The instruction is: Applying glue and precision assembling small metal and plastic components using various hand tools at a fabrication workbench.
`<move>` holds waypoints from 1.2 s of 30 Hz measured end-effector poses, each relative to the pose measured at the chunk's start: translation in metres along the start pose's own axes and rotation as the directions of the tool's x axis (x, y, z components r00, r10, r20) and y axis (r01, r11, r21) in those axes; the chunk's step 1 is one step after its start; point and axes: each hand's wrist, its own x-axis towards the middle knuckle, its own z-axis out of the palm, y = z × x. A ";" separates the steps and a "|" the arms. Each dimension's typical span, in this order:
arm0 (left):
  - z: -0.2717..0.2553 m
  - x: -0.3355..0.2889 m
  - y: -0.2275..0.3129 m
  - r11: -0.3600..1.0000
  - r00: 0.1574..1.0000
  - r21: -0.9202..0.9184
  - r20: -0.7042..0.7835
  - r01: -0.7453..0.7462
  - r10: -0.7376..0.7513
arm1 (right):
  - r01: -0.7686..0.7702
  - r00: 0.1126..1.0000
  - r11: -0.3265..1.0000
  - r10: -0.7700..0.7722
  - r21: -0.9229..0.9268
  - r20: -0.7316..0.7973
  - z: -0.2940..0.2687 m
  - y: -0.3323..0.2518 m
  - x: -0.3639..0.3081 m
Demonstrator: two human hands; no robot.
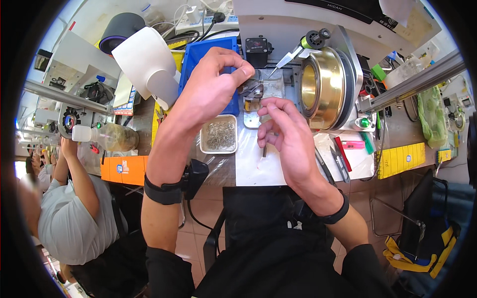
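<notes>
Brown counter (218,170) bore a silver metal fixture (254,92). Left hand (216,82) and right hand (294,141), grips unclear, likely adjusted it, needing steadiness next

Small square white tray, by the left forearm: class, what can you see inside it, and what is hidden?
A heap of small silvery pieces fills the tray; its bottom is covered.
</notes>
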 end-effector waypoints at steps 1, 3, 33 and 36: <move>0.000 -0.001 -0.001 1.000 1.000 0.023 -0.020 -0.011 0.011 | 0.004 1.000 1.000 -0.004 0.006 0.005 -0.001 0.001 0.001; 0.001 -0.003 0.002 0.999 0.999 0.045 -0.040 -0.022 0.024 | 0.009 1.000 1.000 -0.009 0.011 0.011 0.000 0.003 0.003; 0.003 0.001 0.020 0.825 0.877 0.330 0.016 -0.458 0.480 | 0.156 0.987 0.976 -0.160 0.151 0.013 0.005 0.007 0.045; 0.000 0.006 0.016 0.720 0.821 0.433 0.091 -0.542 0.563 | 0.155 0.987 0.987 -0.153 0.031 -0.047 0.014 0.000 0.048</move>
